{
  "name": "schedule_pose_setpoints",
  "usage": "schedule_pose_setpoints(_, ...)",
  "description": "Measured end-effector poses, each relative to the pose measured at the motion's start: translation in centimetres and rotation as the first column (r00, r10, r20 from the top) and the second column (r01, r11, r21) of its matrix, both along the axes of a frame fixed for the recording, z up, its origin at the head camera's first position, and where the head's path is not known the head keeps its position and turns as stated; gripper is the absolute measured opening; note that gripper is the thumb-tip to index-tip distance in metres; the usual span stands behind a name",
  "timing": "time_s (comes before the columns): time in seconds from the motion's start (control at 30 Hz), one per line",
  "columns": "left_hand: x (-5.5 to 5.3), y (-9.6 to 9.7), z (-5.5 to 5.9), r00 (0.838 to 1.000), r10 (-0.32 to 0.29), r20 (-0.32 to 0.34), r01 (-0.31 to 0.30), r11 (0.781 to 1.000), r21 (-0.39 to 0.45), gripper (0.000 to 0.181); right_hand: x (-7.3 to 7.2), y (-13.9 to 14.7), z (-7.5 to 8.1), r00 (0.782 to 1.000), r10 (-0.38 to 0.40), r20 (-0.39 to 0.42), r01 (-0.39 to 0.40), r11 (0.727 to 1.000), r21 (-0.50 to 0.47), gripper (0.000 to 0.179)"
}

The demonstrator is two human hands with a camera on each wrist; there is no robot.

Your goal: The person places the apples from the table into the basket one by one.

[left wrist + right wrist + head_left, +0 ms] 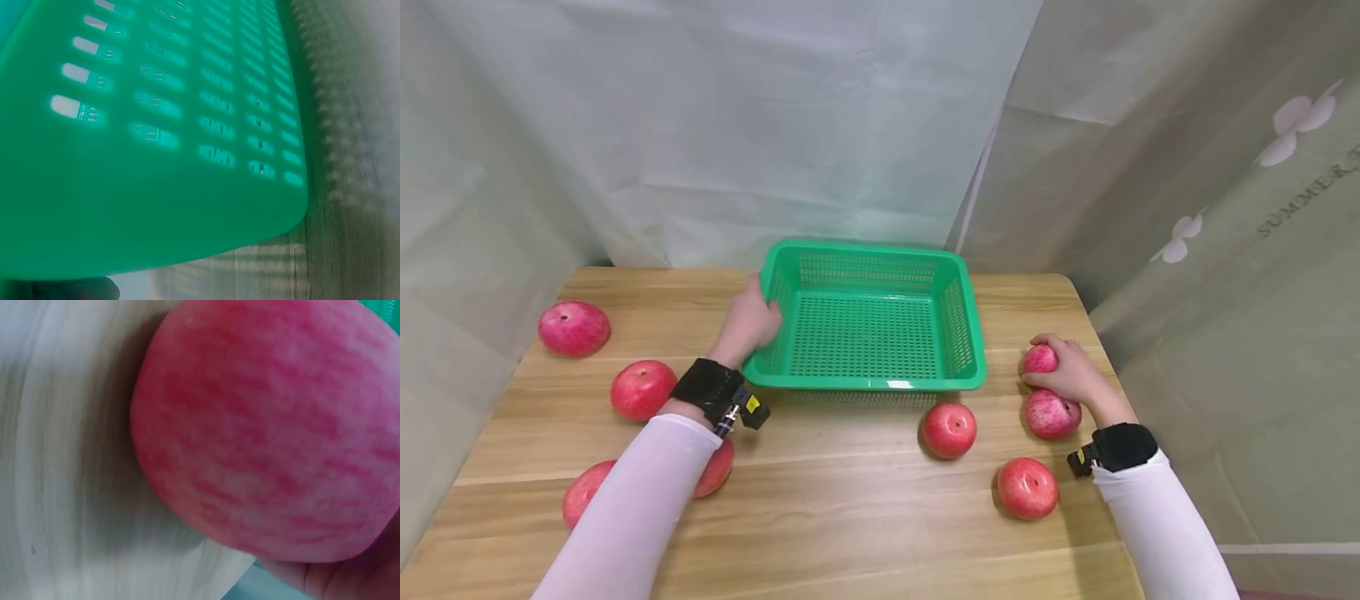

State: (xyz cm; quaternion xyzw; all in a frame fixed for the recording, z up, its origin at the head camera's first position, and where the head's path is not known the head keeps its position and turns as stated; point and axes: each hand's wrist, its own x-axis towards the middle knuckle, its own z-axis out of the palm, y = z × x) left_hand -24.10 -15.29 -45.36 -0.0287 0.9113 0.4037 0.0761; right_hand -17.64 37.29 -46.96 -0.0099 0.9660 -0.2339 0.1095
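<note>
Gripping the green basket (850,382) by its left end, near the table's (850,500) far edge, is the left hand (749,318); the right hand (1072,372) holds an apple (1040,359) just beside a second apple (1051,416). The left wrist view adds the basket's slotted outer wall (156,206) up close, the right wrist view a streaked apple (269,437), which one unclear.

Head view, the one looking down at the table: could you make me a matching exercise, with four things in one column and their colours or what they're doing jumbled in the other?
Things:
1. the left hand
2. the basket
3. the right hand
4. the wristbands

Colours and states:
A. green
B. holding a reddish fruit
C. black
D. gripping the basket's edge

Right pairs: 1-D; 2-A; 3-B; 4-C
</note>
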Motion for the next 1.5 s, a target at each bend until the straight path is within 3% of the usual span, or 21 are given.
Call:
schedule_pose_setpoints(0.4, -0.6, -0.1, 0.0, 1.000, 0.019, 0.006, -0.019, 1.000, 0.019, 0.071, -1.0, 0.0, 0.7, 0.998, 0.022, 0.062, -0.020, 0.999, -0.039, 0.067)
schedule_pose_setpoints(0.77, -0.1, 0.2, -0.1, 1.000, 0.023, 0.011, -0.023, 1.000, -0.016, 0.070, -0.8, 0.0, 1.2, 0.989, -0.010, 0.145, 0.017, 0.999, -0.046, 0.067)
schedule_pose_setpoints(1.5, -0.4, 0.0, -0.1, 1.000, 0.009, 0.023, -0.009, 1.000, -0.017, 0.070, -1.0, -0.3, 1.1, 0.989, -0.031, 0.147, 0.040, 0.997, -0.058, 0.068)
